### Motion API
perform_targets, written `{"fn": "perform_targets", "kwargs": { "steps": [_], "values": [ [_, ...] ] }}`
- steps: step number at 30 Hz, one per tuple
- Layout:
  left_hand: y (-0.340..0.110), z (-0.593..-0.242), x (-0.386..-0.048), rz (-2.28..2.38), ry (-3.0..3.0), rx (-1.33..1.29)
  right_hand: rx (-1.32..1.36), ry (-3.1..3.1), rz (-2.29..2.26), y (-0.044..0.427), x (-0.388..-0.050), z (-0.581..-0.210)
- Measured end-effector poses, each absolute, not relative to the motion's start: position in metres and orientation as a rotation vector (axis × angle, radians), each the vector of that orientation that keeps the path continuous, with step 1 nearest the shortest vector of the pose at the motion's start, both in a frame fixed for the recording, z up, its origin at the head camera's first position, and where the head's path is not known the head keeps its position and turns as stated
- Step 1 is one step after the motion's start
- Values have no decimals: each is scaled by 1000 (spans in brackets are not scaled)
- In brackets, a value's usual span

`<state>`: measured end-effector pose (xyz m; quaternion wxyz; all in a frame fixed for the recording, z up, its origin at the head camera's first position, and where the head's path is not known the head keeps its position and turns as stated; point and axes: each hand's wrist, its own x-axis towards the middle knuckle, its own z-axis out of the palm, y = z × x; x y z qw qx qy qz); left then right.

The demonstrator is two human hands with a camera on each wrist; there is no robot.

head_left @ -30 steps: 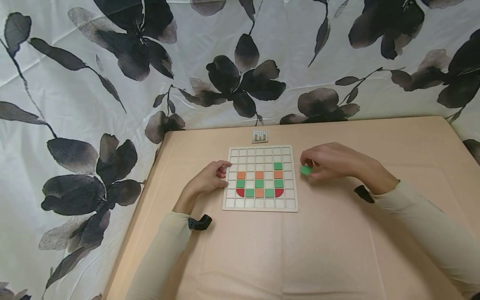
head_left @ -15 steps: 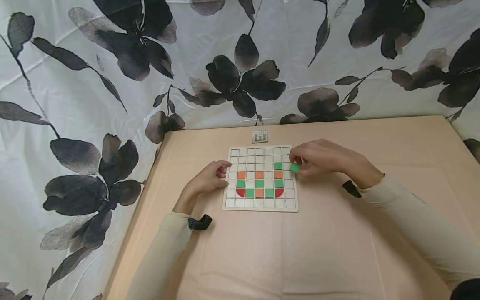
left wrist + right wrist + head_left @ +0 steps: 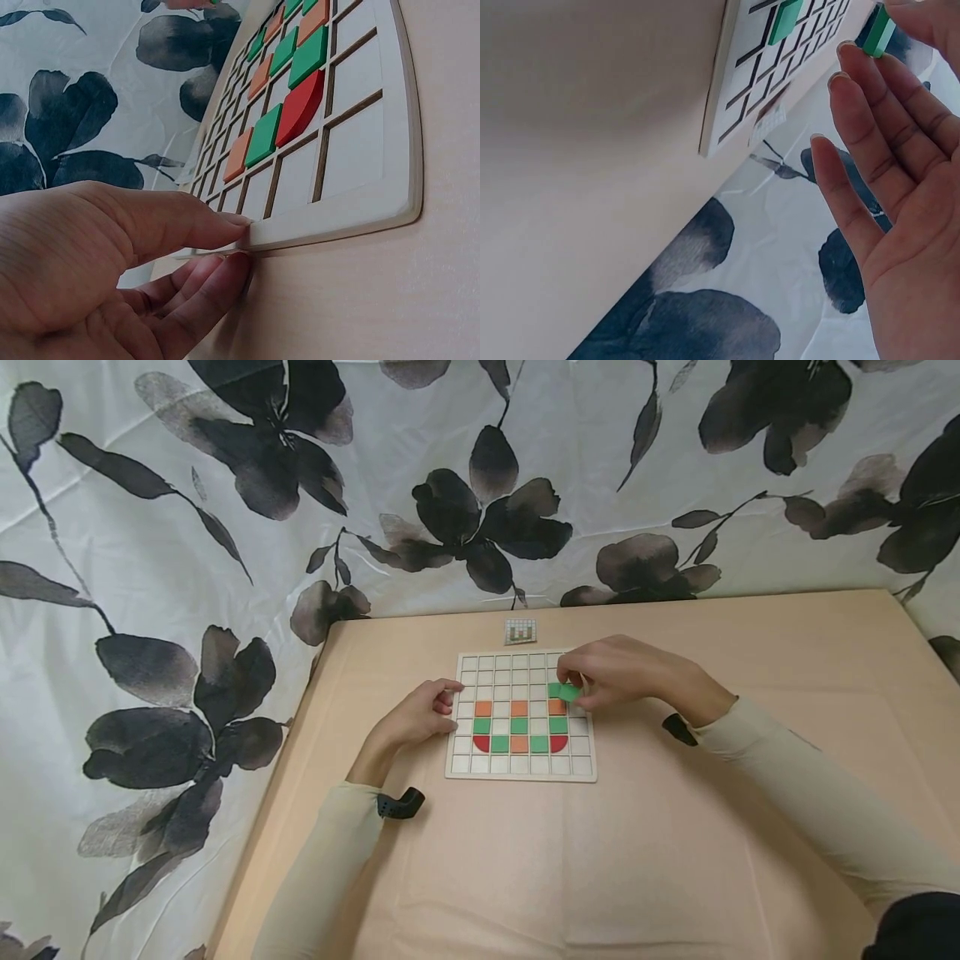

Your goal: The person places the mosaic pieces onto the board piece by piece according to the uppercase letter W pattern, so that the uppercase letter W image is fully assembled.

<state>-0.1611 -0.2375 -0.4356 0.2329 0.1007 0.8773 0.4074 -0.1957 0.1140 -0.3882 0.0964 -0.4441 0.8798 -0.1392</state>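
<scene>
A white grid board (image 3: pixel 477 678) lies on the table, with several green, orange and red tiles set in its cells. My left hand (image 3: pixel 416 714) holds the board's left edge. In the left wrist view, its thumb (image 3: pixel 202 225) lies on the rim and the fingers sit against the side. Over the board's right part, my right hand (image 3: pixel 630 668) pinches a green square tile (image 3: pixel 567 692) between thumb and fingers. The held tile (image 3: pixel 881 34) is tilted and apart from the board in the right wrist view. Beneath it in the head view is another green tile (image 3: pixel 553 690), partly covered.
Behind the board lies a small card with a grid pattern (image 3: pixel 520 631). The light wooden-toned table (image 3: pixel 637 860) stands against a floral cloth (image 3: pixel 585 460) at the back and left. Both wrists carry black straps.
My right hand has moved left with the green tile, from beside the board to above its right columns. The left hand stays on the board's edge.
</scene>
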Motion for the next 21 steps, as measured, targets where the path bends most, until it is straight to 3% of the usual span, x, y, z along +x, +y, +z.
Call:
{"fn": "perform_targets", "kwargs": {
  "steps": [21],
  "values": [
    [-237, -436, -161, 1114, 2419, 269, -1346, 2525, -365, 77, -209, -393]
  ]
}}
